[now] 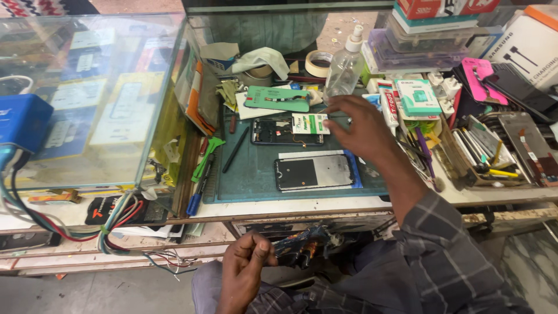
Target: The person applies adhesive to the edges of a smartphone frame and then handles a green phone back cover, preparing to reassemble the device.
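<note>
The right hand (pixel 363 125) reaches, fingers spread and empty, over the dark green rubber work mat (pixel 256 174) on the desk (pixel 325 206), touching an opened black phone body (pixel 286 131). The left hand (pixel 244 270) pinches a small dark crumpled foil-like part (pixel 302 247) at lap level, away from the clutter.

Camera: one view only, worn on the person's head.
Facing: forward and steeply down, over the lap to the worktop (pixel 349 204).
Nearness: close, within arm's reach; the right hand (pixel 360 129) is mid-frame, the left hand (pixel 244 268) at the bottom edge.
Coverage: green mat (pixel 256 174) at centre, glass case (pixel 93 93) left, cluttered boxes right.
Shared part: none, no second view.
</note>
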